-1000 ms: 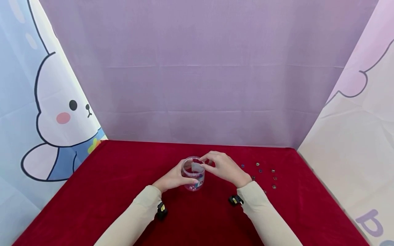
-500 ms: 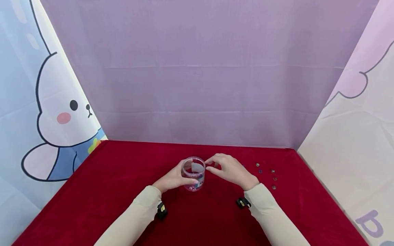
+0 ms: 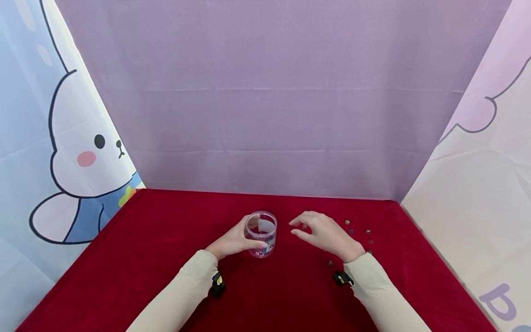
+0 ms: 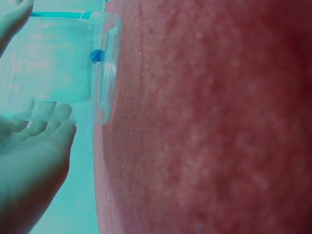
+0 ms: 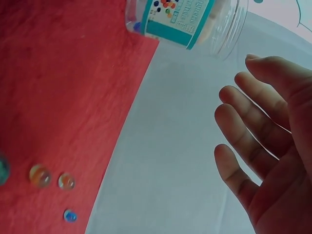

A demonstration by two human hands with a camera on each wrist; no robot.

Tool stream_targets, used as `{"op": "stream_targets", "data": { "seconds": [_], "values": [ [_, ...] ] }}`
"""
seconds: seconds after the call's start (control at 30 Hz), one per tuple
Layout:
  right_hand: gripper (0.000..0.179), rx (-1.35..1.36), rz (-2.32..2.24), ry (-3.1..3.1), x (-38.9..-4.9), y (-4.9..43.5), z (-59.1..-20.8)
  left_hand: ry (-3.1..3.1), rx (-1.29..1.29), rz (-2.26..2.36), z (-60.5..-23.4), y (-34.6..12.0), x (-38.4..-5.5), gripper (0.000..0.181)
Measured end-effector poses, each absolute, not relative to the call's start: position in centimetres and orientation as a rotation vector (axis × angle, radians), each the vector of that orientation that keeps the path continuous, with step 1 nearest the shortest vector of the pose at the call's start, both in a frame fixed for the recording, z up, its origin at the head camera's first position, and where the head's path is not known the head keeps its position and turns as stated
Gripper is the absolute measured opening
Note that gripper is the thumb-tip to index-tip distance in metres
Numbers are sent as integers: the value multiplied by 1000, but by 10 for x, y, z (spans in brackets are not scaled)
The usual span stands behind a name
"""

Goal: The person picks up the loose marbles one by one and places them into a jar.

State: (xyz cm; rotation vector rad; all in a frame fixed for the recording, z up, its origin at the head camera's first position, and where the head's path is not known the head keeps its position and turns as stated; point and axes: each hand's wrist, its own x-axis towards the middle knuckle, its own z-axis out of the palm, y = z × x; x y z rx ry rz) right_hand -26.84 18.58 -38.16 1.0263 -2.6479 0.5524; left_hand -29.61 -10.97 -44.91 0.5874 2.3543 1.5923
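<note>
Clear labelled jar (image 3: 262, 234) upright, open-topped; blue marble (image 4: 96, 56) inside near base; other marbles (image 5: 40, 176) scattered right of jar.

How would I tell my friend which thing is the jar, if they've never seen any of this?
Find the red cloth below the purple backdrop. Near its middle, the person's left hand holds the jar. It's clear and open-topped with a teal-and-white label, far bigger than the round marbles scattered to its right.

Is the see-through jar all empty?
Not empty: the left wrist view shows a blue marble inside the jar.
</note>
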Motion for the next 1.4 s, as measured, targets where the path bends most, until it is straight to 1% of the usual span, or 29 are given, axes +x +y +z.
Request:
{"op": "stream_targets", "data": {
  "seconds": [1.07,1.4],
  "values": [
    [17,935,429,-2745,-244,254,-397,2355,582,1579,-448,-108,-296,89],
    [17,917,506,-2790,-239,263,-405,2345,589,1592,-450,-110,-298,89]
  ]
}}
